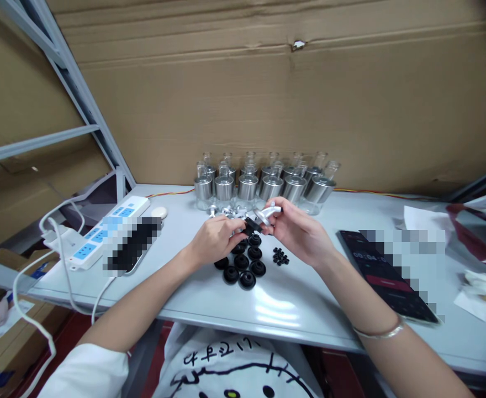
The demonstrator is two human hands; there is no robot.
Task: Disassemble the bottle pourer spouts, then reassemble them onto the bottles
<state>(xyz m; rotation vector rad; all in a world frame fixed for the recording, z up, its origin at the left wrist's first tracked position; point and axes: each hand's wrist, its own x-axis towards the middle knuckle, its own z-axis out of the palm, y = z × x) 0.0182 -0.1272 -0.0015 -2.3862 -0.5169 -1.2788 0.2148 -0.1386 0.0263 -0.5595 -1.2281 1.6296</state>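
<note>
- Silver curved metal spout (268, 214), shiny and narrow at one end, sits between the fingers of our right hand (299, 231), above the pale grey glossy table (317, 309).
- Our left hand (216, 239) has its thumb and fingertips pinched on a dark black piece (252, 225), right up against the spout (whether the two are joined, we cannot tell).
- Both sets of fingers are bent and grasping, the right ones curled around the spout, the left ones closed on the black piece.
- Just beyond our left fingertips lie more silver metal parts (228, 211), partly hidden by that hand.
- Farther past our fingers stand two rows of clear glass bottles with brushed silver bands (248, 188), near the brown cardboard wall (268, 99).
- On our side of the fingers we see a group of round black discs with raised centres (247, 279) (some sit partly behind our left hand).
- To the right of those, below our right fingers, is a cluster of tiny black pieces (280, 256).
- Well left of our left fingers are a dark-screened phone (133, 246) and a white and blue power strip (102, 232); well right of our right fingers lies a larger black touchscreen device (384, 276).
</note>
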